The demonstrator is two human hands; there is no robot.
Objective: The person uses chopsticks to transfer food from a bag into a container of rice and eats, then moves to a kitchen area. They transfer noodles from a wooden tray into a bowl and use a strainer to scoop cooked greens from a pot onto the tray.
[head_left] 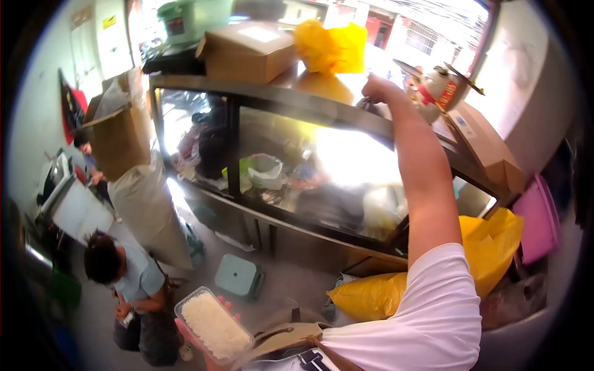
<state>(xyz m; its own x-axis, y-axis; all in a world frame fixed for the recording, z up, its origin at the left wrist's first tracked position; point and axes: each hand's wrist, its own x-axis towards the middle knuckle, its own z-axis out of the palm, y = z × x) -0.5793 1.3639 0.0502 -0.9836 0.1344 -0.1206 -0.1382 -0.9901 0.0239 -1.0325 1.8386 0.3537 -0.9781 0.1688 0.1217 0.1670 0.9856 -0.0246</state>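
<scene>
teal stool (236, 275): upright | pink tub (537, 219): far right | pale sack (148, 210): left

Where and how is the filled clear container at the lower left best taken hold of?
Probably from below, palm under the base and digits spread along both long sides. The container is oblong, and its white, grainy contents fill most of it, so broad, level support seems safest. The left hand shows beyond both long edges.

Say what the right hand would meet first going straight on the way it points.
Likely the yellow bag on the counter, ahead of the right hand; depth is unclear.
</scene>
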